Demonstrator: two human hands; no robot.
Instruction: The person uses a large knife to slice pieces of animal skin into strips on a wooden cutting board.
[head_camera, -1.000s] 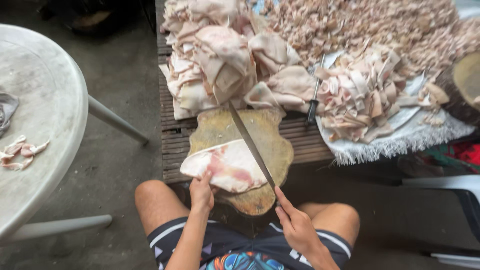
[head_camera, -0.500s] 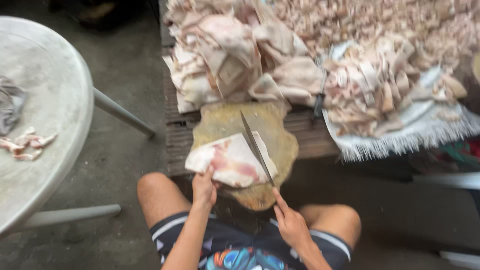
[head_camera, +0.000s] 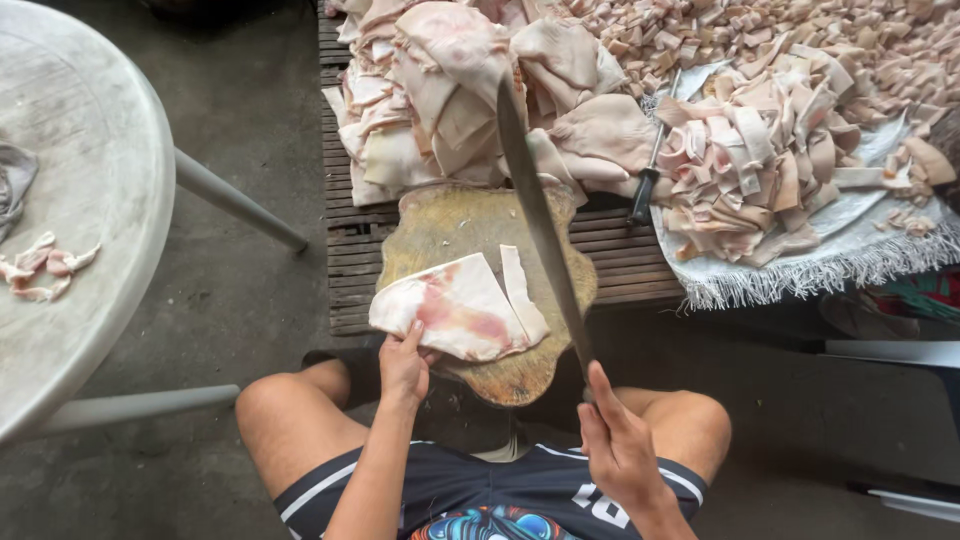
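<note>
My left hand (head_camera: 403, 366) presses the pork skin slab (head_camera: 455, 312) flat, fingers clear, while my right hand (head_camera: 620, 452) grips the raised cleaver (head_camera: 538, 215).

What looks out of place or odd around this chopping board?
A few pale scraps lie alone on the round table, apart from the big piles on the slatted bench. A second knife is half buried among cut strips. The chopping board overhangs the bench edge.

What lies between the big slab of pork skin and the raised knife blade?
In the head view, one cut strip lies on the chopping board, between slab and blade.
</note>
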